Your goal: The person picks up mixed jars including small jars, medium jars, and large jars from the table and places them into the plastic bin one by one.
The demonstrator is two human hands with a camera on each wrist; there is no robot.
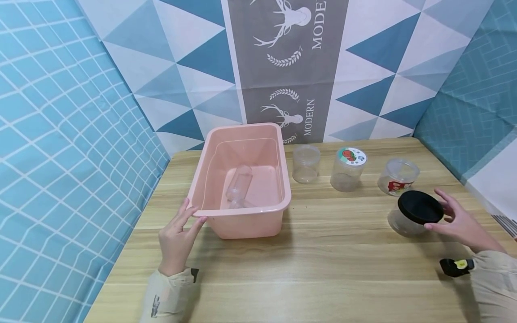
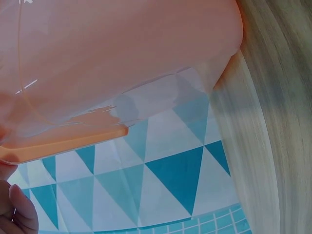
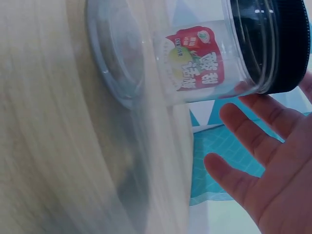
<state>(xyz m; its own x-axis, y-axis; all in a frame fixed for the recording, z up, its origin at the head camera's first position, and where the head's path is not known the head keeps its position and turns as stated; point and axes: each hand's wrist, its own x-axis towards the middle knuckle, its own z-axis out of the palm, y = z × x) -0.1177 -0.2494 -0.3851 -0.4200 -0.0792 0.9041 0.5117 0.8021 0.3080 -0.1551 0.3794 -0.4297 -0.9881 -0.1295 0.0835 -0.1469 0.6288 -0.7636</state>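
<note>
Left hand (image 1: pixel 175 242) on the tub (image 1: pixel 246 226), right hand (image 1: pixel 458 222) at the black-lidded jar (image 1: pixel 404 223)!
Here's the left gripping one tub's near-left corner, two clear containers (image 1: pixel 240 183) lying inside; the right, fingers straight and spread, touches the one black lid (image 1: pixel 420 207). Three more jars stand farther back on the table (image 1: pixel 323 269): one plain (image 1: pixel 306 172), one printed-topped (image 1: pixel 346 179), one red-labelled (image 1: pixel 397 185).

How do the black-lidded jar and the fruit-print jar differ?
The black-lidded jar has a black top; the fruit-print jar shows red fruit on white and green. The right hand touches the black-lidded jar; neither hand touches the fruit-print jar. The black-lidded jar sits nearer the person than the fruit-print jar. Both have clear bodies.
</note>
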